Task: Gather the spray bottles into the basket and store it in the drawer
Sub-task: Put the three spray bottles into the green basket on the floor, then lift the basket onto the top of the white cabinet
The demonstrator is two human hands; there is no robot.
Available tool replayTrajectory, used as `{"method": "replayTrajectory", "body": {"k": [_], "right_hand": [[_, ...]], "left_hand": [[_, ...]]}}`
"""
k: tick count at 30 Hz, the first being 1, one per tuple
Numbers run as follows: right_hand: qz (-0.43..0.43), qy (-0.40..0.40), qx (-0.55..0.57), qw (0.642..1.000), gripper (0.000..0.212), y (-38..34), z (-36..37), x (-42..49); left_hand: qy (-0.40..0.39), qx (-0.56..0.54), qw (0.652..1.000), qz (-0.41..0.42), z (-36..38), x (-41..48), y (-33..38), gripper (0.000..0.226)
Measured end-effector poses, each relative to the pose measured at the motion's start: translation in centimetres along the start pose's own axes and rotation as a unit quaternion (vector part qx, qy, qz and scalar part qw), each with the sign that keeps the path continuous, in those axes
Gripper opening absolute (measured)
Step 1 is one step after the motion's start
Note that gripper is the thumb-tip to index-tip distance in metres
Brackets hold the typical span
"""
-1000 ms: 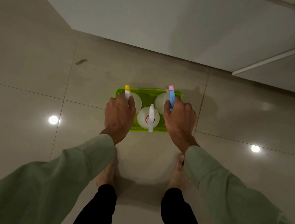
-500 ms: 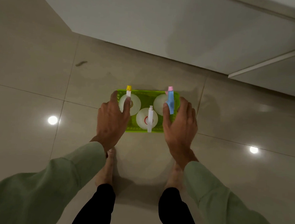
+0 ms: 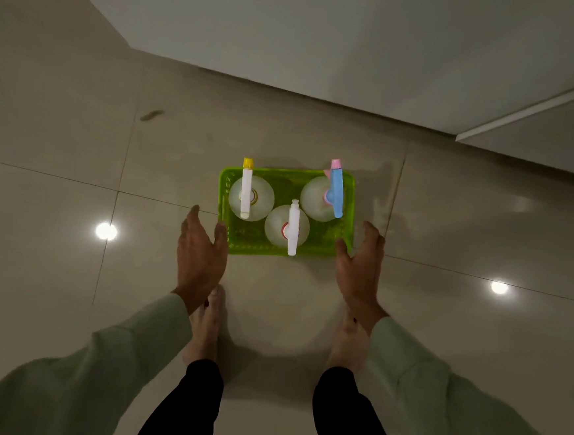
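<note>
Where labels might show, only blank bottles [image 3: 251,197] (basket [image 3: 226,181] green).

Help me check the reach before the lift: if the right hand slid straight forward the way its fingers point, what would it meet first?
Probably the green basket: the right hand sits open at its near right corner, thumb by the rim. Depth is unclear.
</note>
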State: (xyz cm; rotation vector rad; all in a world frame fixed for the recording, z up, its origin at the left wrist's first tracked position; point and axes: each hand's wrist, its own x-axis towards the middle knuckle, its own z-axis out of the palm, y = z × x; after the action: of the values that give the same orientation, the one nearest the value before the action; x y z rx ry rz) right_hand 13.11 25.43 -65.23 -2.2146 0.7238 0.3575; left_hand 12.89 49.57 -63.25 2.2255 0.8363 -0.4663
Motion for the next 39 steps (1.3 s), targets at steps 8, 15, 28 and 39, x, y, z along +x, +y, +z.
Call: {"method": "replayTrajectory", "body": {"k": [8, 15, 28, 39], "right_hand": [[0.004, -0.052, 0.028, 0.998, 0.047, 1.8, 3.3, 4.4], [-0.02, -0.02, 0.023, 0.999, 0.036, 1.8, 3.4, 3.6], [-0.103, 0.029, 0.041, 0.993, 0.052, -13.1, -11.2, -4.9], [-0.135, 0.086, 0.069, 0.985, 0.049, -28.5, -21.7, -6.9]], "left_hand": [[-0.044, 0.016, 0.998, 0.042, 4.1, 4.7, -1.7, 0.053], [-0.026, 0.053, 0.996, 0.063, 3.1, 4.2, -1.1, 0.03], [0.012, 0.035, 0.987, 0.157, -14.3, -3.4, 11.9, 0.017], [0.045, 0.035, 0.972, 0.228, -29.1, -3.6, 25.6, 0.015]]}}
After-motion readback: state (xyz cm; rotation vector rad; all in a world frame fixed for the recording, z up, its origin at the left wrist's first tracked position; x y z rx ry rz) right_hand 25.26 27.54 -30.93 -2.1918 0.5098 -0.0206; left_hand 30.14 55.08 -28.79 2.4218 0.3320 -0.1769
